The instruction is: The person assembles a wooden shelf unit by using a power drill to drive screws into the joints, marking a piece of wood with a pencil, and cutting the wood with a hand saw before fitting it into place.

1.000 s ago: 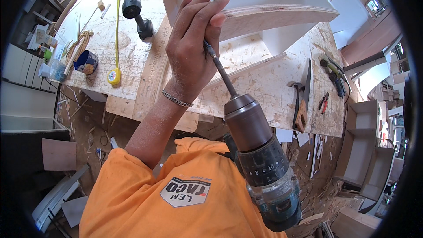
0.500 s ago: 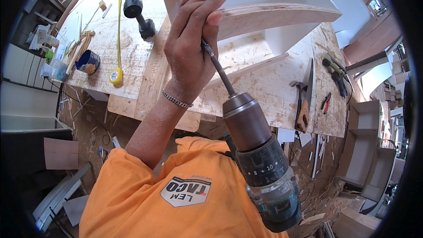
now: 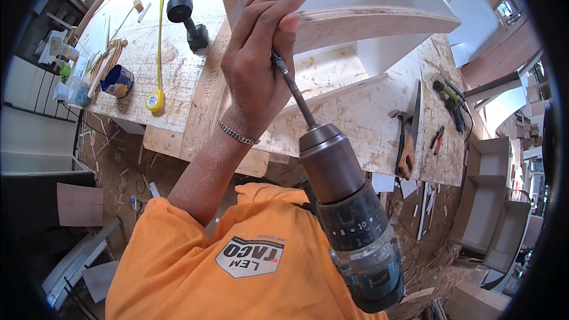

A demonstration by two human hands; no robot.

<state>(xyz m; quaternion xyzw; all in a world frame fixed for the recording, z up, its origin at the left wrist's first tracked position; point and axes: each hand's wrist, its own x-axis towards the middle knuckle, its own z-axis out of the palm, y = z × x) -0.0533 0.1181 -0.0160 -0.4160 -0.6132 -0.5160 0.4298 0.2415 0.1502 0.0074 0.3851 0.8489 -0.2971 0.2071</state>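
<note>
My left hand [image 3: 258,65], dusted with sawdust and wearing a chain bracelet at the wrist, is closed at the near edge of a plywood box [image 3: 367,26] with white inner faces. Its fingers are bent together over the edge, hiding the exact grip. A cordless drill [image 3: 358,225] fills the lower right, close to me. From its chuck, a long drill bit [image 3: 300,99] runs up toward the box beside my left palm, which covers its tip. My right hand does not show; the drill body and orange shirt take up that side.
On the worktable [image 3: 172,77] are a second black power tool [image 3: 188,18], an extended tape measure [image 3: 155,101] and a blue tub [image 3: 117,82]. To the right lie a hammer [image 3: 401,136], a handsaw [image 3: 409,154], pliers [image 3: 437,139] and a green tool [image 3: 451,98]. Offcuts litter the floor.
Almost nothing differs. The view has shifted very slightly, while my left hand, the drill and the box keep their places relative to each other.
</note>
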